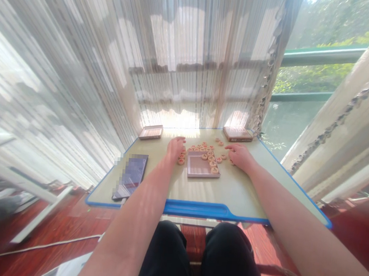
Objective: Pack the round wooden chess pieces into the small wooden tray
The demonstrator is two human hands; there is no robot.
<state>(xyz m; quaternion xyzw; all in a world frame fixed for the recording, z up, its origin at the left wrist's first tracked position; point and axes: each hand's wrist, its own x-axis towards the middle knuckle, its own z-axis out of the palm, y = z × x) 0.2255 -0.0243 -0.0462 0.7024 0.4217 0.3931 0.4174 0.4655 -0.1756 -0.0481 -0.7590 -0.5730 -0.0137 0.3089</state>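
An open shallow box (197,175) lies in the middle of the table, with several round xiangqi pieces (214,170) along its right side. More loose xiangqi pieces (204,146) are scattered behind the box and to both sides. My left hand (175,149) is just left of the box, fingers stretched forward over pieces at its left edge. To the right, my right hand (240,157) reaches inward with its fingers apart, close to a few loose pieces. Neither hand visibly holds a piece; the undersides of the fingers are hidden.
A dark tablet (134,174) lies at the table's left. Another shallow tray (151,132) is at the back left, and a flat closed box (237,134) at the back right. The table (193,192) has a blue edge, with curtains (187,84) behind it.
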